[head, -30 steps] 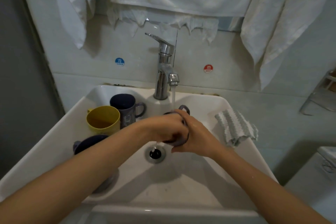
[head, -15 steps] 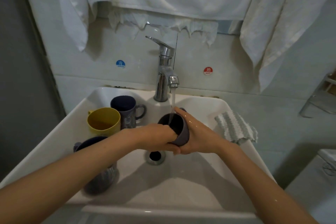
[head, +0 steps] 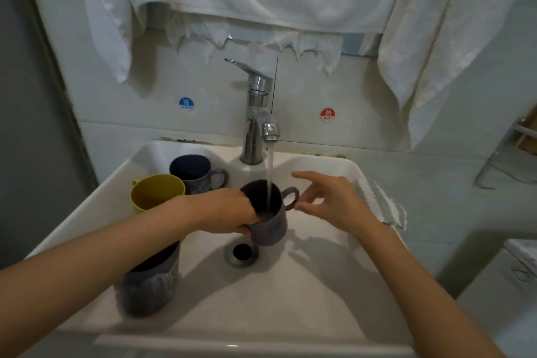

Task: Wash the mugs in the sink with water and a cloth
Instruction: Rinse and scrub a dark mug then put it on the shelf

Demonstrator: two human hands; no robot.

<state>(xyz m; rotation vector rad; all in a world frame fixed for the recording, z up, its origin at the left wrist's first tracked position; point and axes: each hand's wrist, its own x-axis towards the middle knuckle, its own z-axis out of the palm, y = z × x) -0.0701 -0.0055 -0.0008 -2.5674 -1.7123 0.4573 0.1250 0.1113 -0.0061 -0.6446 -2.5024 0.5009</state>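
Yellow mug [head: 157,192] stands furthest left of the tap [head: 258,113], with a dark blue mug [head: 197,171] just beside it, nearer the tap's base. Lower and to the left of the tap, a grey mug [head: 151,285] stands in the sink [head: 305,293].

My left hand [head: 229,209] grips the purple mug [head: 270,227] directly under the tap's spout, fingers hooked inside the rim and thumb outside the wall. The stream [head: 270,171] falls straight into it, and a little water has gathered at the bottom. Just right of the tap's stream, my right hand [head: 334,200] is open with the fingers spread, close beside the handle [head: 292,197]. Further right of the tap, the striped cloth [head: 380,203] lies on the sink's edge, unused.

I judge this as the rinse of one mug, with three more waiting. Next I would reach right of the tap for the cloth and wipe inside, keeping my left grip firm as the wet mug fills and gets heavier.

My left forearm covers much of the grey mug's rim, so I cannot see inside it. The held mug's interior is too dark to judge clean, and I cannot tell whether my right fingertips touch the handle.
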